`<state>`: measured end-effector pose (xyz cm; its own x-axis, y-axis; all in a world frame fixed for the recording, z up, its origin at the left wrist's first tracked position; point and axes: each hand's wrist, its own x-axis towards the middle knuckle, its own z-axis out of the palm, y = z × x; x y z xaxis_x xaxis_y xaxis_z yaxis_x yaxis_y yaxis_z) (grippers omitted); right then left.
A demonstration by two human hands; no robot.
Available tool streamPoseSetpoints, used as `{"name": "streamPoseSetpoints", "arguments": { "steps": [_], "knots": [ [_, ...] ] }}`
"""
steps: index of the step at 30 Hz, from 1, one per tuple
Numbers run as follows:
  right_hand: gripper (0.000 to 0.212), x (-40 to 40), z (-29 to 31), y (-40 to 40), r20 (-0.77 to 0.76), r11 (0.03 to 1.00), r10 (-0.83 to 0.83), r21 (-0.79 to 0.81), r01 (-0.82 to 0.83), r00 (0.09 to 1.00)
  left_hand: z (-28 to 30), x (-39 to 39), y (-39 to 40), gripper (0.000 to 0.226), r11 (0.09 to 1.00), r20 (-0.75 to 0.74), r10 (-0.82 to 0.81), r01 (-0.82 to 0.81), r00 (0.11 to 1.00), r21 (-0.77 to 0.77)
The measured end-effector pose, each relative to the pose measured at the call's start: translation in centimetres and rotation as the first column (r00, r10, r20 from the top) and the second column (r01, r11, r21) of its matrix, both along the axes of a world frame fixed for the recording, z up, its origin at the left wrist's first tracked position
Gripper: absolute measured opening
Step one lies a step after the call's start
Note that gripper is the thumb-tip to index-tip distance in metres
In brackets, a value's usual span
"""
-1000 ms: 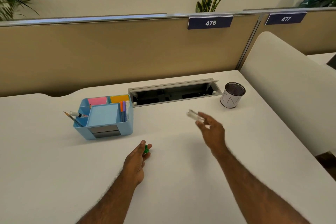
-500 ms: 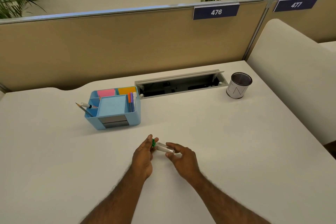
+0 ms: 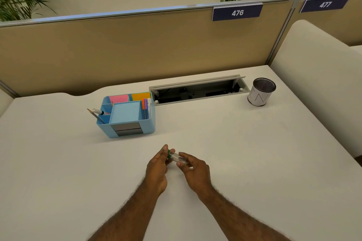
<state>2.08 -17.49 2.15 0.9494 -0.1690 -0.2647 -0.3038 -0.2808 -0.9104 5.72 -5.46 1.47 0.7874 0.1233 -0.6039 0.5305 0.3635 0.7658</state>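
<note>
Head view, looking down on a white bench (image 3: 244, 152). In the near middle, left hand (image 3: 157, 167) and right hand (image 3: 196, 171) drawn close together around a small clear tube (image 3: 178, 158) with a green piece (image 3: 168, 153) at its left end. Left fingers (image 3: 165, 148) curled, pinching the green piece between thumb and fingertips, most of that piece hidden behind them. Right fingers (image 3: 184, 155) curled too, gripping the tube's right half from above and below, the tube slanted with its right end nearer. Green piece and tube touching; depth of the join impossible to tell, likewise any contact with the bench.

Farther off to the left, well apart from the hands, a light blue organiser (image 3: 135, 129): pink pad (image 3: 118, 98) and orange pad (image 3: 140, 96) in its far compartments, blue pad (image 3: 125, 112) in the middle one, pens (image 3: 145, 107) upright in the right slot, pencil (image 3: 94, 114) and white marker (image 3: 99, 111) leaning out of the left one. Just right of the organiser, an open cable hatch (image 3: 197, 92) sunk into the bench. Far right, a mesh cup (image 3: 261, 94), upright. Behind it all, a tan partition (image 3: 137, 51) with a blue number plate (image 3: 237, 12) reading 476.
</note>
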Motion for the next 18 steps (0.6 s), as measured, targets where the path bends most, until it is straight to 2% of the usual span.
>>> {"name": "streamPoseSetpoints", "arguments": {
  "steps": [5,12,16,18],
  "knots": [
    [0.033,-0.1,0.6,0.1,-0.095,0.977,-0.068,0.195,0.085,0.993,0.5,-0.1,-0.1,0.016,1.0,0.021,-0.008,0.008,1.0,-0.029],
    [0.027,-0.1,1.5,-0.2,-0.212,0.917,-0.075,0.37,0.151,0.974,0.8,0.3,0.1,0.028,0.998,0.084,-0.025,0.03,0.996,-0.059],
    [0.015,0.2,2.0,-0.5,-0.256,0.879,-0.032,0.452,0.149,0.966,0.9,0.8,0.3,0.03,0.996,0.096,-0.067,0.072,0.993,-0.055],
    [0.019,0.4,2.0,-0.6,-0.281,0.846,-0.016,0.508,0.162,0.96,1.1,1.0,0.4,0.029,0.994,0.103,-0.084,0.091,0.991,-0.064]
  ]
}}
